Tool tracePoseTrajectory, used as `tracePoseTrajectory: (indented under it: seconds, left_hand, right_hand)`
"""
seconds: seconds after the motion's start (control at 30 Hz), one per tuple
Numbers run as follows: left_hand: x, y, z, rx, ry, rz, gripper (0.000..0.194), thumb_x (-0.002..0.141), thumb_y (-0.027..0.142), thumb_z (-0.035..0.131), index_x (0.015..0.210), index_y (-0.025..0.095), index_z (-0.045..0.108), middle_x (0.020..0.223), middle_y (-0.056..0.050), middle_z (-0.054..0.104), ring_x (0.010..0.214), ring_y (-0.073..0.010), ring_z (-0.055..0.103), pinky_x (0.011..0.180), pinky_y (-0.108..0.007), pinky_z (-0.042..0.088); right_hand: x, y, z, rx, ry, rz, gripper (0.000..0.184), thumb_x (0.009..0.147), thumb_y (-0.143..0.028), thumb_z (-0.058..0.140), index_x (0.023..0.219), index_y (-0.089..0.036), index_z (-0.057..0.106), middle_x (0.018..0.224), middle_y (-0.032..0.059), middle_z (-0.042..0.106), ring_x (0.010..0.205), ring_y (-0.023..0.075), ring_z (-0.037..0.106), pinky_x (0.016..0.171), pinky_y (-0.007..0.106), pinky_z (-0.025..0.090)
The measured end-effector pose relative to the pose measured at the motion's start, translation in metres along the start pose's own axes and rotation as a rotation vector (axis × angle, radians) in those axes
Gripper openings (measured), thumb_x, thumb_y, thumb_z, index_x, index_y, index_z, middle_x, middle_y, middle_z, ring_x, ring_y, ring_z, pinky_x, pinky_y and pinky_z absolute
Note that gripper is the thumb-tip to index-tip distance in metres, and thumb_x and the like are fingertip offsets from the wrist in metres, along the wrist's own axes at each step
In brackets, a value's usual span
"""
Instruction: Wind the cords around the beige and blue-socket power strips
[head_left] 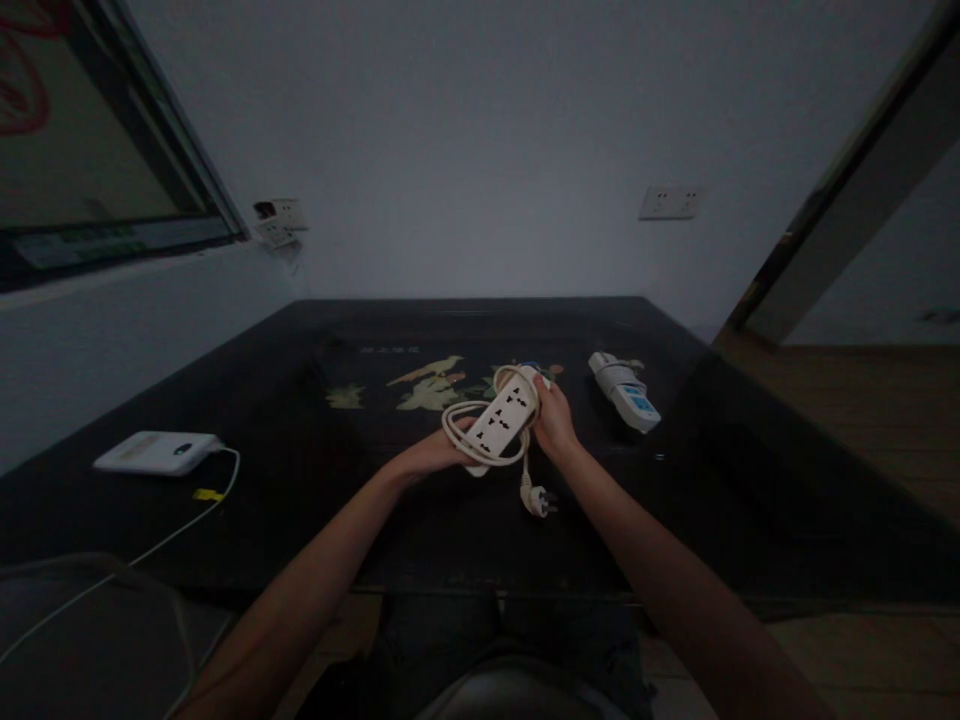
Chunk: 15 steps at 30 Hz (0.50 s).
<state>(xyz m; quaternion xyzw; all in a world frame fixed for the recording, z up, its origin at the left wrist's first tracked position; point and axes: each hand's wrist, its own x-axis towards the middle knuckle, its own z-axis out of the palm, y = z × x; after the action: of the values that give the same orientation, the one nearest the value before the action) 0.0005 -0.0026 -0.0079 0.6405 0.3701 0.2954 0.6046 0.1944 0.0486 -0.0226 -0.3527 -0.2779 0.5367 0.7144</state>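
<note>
The left hand (435,455) lies partly beneath the power strip (501,418), its fingers hidden. The right hand (553,420) covers the strip's far end. Markings on the second strip (626,392), right of the power strip, are too small to read. The white device's cable (135,555) runs off the left edge.

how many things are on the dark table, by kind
power strips: 2, one held in both hands, left hand and right hand, with its cord coiled round it, and one lying to the right
flat white devices with a cable: 1
total: 3
</note>
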Motion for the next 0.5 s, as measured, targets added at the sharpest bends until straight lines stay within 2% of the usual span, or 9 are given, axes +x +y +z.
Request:
tracePoseTrajectory:
  seconds: [0.1,0.27,0.4,0.5]
  left_hand:
    - [-0.002,0.002,0.001,-0.022,-0.07,0.05,0.072,0.055,0.014,0.082,0.121,0.016,0.053,0.12,-0.012,0.06,0.113,-0.0255,0.055,0.101,-0.043,0.038]
    - [-0.011,0.013,0.013,-0.087,-0.077,0.048,0.086,0.058,0.012,0.081,0.134,0.022,0.041,0.133,-0.013,0.052,0.121,-0.0274,0.05,0.102,-0.045,0.038]
    - [-0.019,0.018,0.022,-0.284,-0.158,-0.042,0.098,0.066,0.013,0.076,0.145,0.031,0.02,0.125,-0.015,0.057,0.097,-0.0272,0.065,0.084,-0.046,0.052]
    - [-0.021,0.018,0.023,-0.383,-0.138,-0.051,0.098,0.067,0.012,0.075,0.145,0.034,0.02,0.119,-0.015,0.061,0.085,-0.0256,0.068,0.074,-0.044,0.056]
  right_hand:
    - [-0.003,-0.003,0.002,-0.002,-0.044,0.007,0.035,0.063,-0.045,0.075,0.082,-0.019,0.059,0.078,-0.0012,0.067,0.071,0.0142,0.061,0.068,0.027,0.049]
    - [-0.009,-0.012,0.007,-0.035,-0.134,0.052,0.04,0.063,-0.051,0.074,0.084,-0.02,0.062,0.076,-0.0005,0.068,0.07,0.0157,0.062,0.067,0.028,0.049]
    - [-0.009,-0.023,0.01,-0.12,-0.223,0.055,0.044,0.07,-0.059,0.066,0.087,-0.019,0.066,0.083,0.002,0.07,0.078,0.0166,0.064,0.069,0.026,0.05]
    - [-0.008,-0.033,0.005,-0.237,-0.212,0.095,0.039,0.076,-0.057,0.061,0.087,-0.019,0.067,0.086,0.0024,0.071,0.078,0.0158,0.064,0.065,0.025,0.051]
